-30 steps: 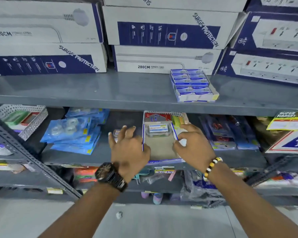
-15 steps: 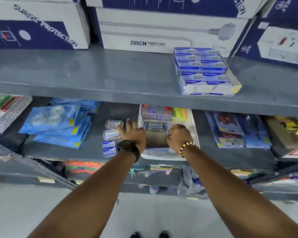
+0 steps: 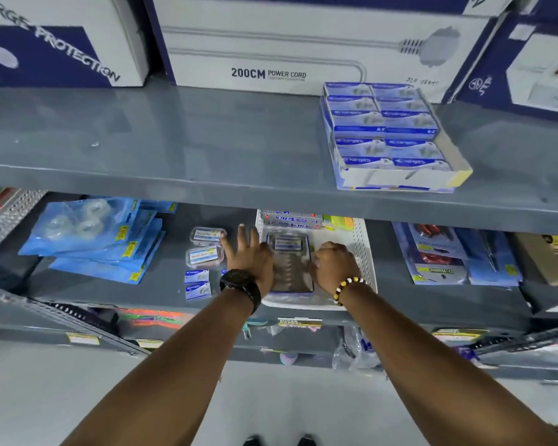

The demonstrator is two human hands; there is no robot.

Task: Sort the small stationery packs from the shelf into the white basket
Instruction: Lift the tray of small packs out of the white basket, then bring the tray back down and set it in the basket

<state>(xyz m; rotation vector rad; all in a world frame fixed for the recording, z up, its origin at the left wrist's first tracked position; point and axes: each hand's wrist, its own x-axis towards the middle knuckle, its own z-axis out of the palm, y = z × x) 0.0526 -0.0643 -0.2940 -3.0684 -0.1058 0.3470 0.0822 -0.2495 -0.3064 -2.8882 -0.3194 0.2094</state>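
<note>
Reaching in from the near edge of the grey metal middle shelf point(image 3: 142, 284), both hands work at the white perforated plastic basket point(image 3: 363, 252). The left hand point(image 3: 250, 260), black watch at the wrist, lies at the basket's left wall with fingers spread wide and flat, holding nothing I can see. The right hand point(image 3: 332, 263), beaded bracelet at the wrist, is curled inside the basket; whether it grips anything, cannot tell.

Between the hands, inside the basket, lies a flat clear-fronted blue-edged pack point(image 3: 290, 265). Behind it, at the basket's far end, a long silver wrapped pack point(image 3: 290, 219) and a yellow-green item beside it.

Still out on the shelf, just left of the basket: two small blue-and-white card boxes point(image 3: 197, 282) nearer, two small clear plastic tubs with labels point(image 3: 206, 246) further back. Judgement: sorting partly done, about four small packs left.

Further left, blue tape packets point(image 3: 94, 239). Upper shelf: a tray of blue boxes point(image 3: 387, 133).
</note>
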